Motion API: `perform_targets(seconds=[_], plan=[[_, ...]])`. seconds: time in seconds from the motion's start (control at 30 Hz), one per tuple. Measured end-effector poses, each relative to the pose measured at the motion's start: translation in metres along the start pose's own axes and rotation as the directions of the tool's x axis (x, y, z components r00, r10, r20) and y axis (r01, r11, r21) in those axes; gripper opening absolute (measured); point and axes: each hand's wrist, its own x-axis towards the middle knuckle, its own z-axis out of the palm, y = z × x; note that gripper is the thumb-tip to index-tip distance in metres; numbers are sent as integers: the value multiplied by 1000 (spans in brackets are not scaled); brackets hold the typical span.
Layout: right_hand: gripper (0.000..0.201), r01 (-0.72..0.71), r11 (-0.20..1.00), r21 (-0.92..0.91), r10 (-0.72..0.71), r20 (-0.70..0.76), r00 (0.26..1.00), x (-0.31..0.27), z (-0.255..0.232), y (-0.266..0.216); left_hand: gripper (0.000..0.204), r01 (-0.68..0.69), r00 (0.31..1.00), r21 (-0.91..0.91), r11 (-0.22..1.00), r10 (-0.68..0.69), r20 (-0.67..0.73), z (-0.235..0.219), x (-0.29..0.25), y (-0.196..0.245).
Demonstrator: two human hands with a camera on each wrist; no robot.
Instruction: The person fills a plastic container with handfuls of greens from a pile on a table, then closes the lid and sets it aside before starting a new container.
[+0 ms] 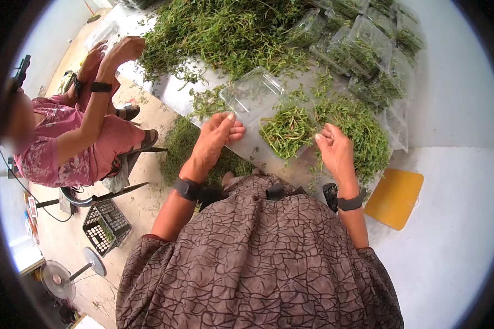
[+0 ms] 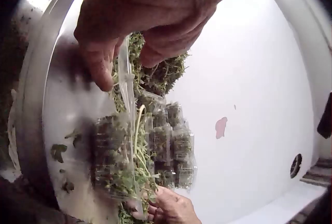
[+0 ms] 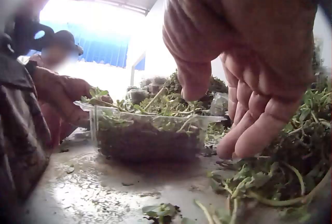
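A clear plastic clamshell box (image 3: 150,133) sits on the metal table, filled with leafy green sprigs (image 1: 286,130). Its transparent lid (image 1: 252,90) lies folded back on the far side. My left hand (image 1: 218,134) is at the box's left side, close to the lid's near corner, thumb and loosely bent fingers apart in the left wrist view. At the opposite side is my right hand (image 1: 336,149), its thumb near the rim and its bent fingers spread from the thumb, with nothing between them. Some stems stick up over the rim.
A big heap of greens (image 1: 225,33) covers the far table, and a smaller pile (image 1: 362,137) lies right of the box. Filled clear boxes (image 1: 362,49) are stacked at the far right. Another person (image 1: 77,126) sits at the left. A yellow board (image 1: 394,198) is at the right.
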Motion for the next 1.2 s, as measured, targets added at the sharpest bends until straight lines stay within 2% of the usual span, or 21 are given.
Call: perform_targets(seconds=[0.03,0.1,0.13,0.2,0.27,0.33,0.37,0.43,0.5,0.53,0.57,0.63,0.7,0.77,0.8,0.87,1.0,1.07,1.1,1.17,1.2], plan=[[53,-13,999,-42,13,6,1000,-2,0,-3,36,-2,1000,0,1000,2,6,6,1,2],[56,-18,999,-38,19,9,1000,-3,3,0,34,-4,996,-35,999,1,-91,19,1,6],[58,-25,999,-31,25,16,1000,-4,6,2,34,-3,996,-35,999,0,-88,18,5,3],[57,-36,998,-57,38,38,999,-3,12,5,27,48,999,-80,996,-46,19,14,17,-3],[55,-49,996,-81,53,56,997,1,17,6,24,16,1000,-64,998,-15,25,13,14,-4],[52,-131,970,206,115,88,989,6,17,5,16,-3,999,-23,1000,4,46,14,3,1],[52,-139,970,200,130,58,990,8,18,1,15,28,995,-41,999,-25,93,9,-1,0],[49,170,982,86,-158,-136,978,13,21,-9,13,46,967,-50,998,-32,252,-4,-5,-11],[48,263,964,32,-256,-139,957,20,25,0,13,99,964,-31,995,-88,251,-1,-18,-7],[42,336,941,-23,-335,-185,924,19,23,3,19,125,966,13,992,-125,225,-2,-23,-4],[42,330,943,-37,-331,-196,923,16,14,6,19,126,962,11,992,-125,244,-1,-25,-3],[34,285,901,-327,-368,-227,902,5,-14,-15,25,106,973,30,994,-110,204,-2,-27,-2],[29,235,885,-402,-358,-266,895,4,-31,-10,30,102,973,21,995,-104,207,-6,-23,-7],[32,125,777,-617,-426,-369,826,5,-43,4,32,127,974,-10,992,-123,192,-8,-22,-9],[32,123,777,-617,-425,-369,827,6,-46,8,32,128,973,-10,992,-123,193,-7,-21,-9],[28,-48,752,-657,-265,-369,891,6,-51,15,34,114,967,1,994,-111,228,-4,-19,-8],[17,-88,721,-688,-188,-316,930,9,-50,33,35,92,971,65,994,-104,214,3,-18,-5],[6,36,763,-645,-387,-411,825,8,-54,39,36,103,967,33,994,-108,230,1,-17,-9],[6,41,763,-645,-388,-407,827,8,-58,39,36,104,968,31,994,-108,225,2,-18,-10],[1,82,802,-592,-445,-500,743,9,-66,34,35,91,970,35,995,-96,222,2,-18,-10],[4,49,809,-586,-408,-501,763,6,-73,27,35,90,971,33,995,-95,220,1,-18,-11]])
